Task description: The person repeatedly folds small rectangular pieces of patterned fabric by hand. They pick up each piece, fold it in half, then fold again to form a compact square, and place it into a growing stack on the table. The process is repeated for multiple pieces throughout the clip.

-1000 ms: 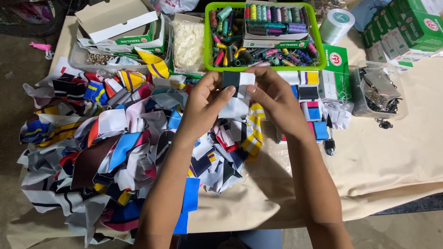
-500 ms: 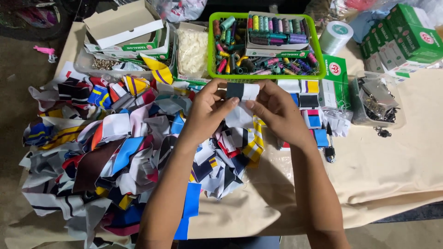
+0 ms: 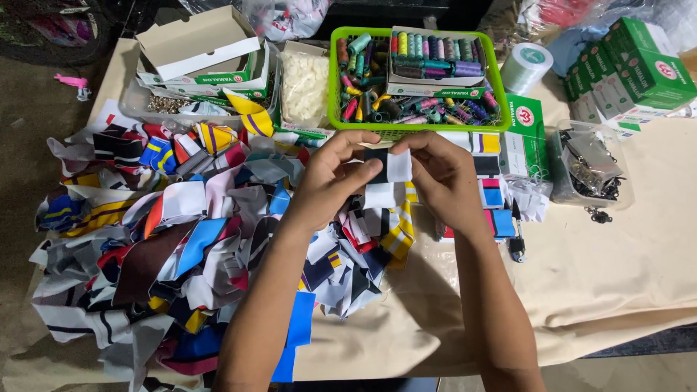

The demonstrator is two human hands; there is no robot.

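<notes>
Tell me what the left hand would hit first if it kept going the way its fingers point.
Probably the right hand, past the small black-and-white fabric piece both pinch; the left hand points right and slightly up. Depth is unclear.

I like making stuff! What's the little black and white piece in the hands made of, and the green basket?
The black and white piece looks like soft woven fabric: matte, thin, bending between both hands. The green basket looks like moulded plastic: bright, smooth, slightly shiny rim, probably stiff.

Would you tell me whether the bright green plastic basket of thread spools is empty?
No, the bright green plastic basket is packed with many-coloured thread spools and an open box of spools.
</notes>
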